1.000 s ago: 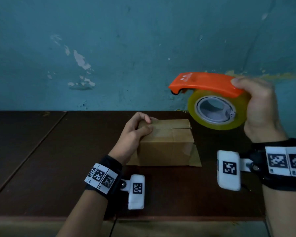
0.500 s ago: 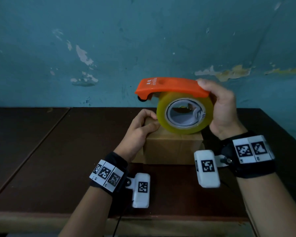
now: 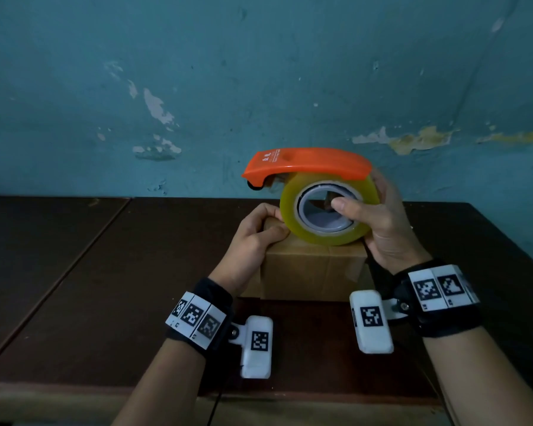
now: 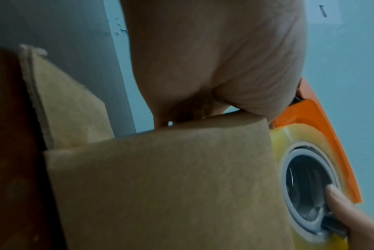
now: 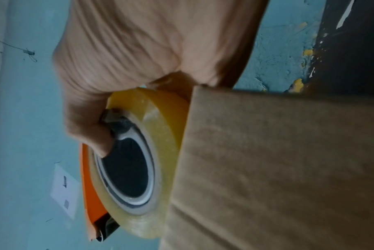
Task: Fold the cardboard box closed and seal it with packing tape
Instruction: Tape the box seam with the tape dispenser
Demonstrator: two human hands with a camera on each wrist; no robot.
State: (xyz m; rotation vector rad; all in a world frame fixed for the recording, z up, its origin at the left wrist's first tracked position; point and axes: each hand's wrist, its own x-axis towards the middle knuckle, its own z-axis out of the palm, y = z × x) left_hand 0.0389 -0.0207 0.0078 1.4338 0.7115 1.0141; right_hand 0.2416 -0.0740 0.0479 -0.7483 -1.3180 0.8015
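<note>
A small brown cardboard box (image 3: 311,272) stands on the dark table, its top flaps folded shut. My left hand (image 3: 253,241) grips the box's top left corner, fingers curled over the edge. My right hand (image 3: 379,222) holds the tape dispenser (image 3: 305,162), orange on top with a yellowish tape roll (image 3: 293,222), just above the box top; the thumb hooks into the roll's core. The left wrist view shows the box (image 4: 160,186) and the tape roll (image 4: 288,140) beside it. In the right wrist view the tape roll (image 5: 160,135) lies against the box (image 5: 277,169).
The dark brown table (image 3: 120,287) runs wide to the left, with a seam down its left part. Its front edge is close to my forearms. A peeling blue wall (image 3: 259,72) rises right behind the table. A loose flap (image 4: 64,101) juts from the box's base.
My right hand has carried the tape dispenser from the upper right leftward and down to the box top, and its thumb has moved into the core. The left hand stayed on the box.
</note>
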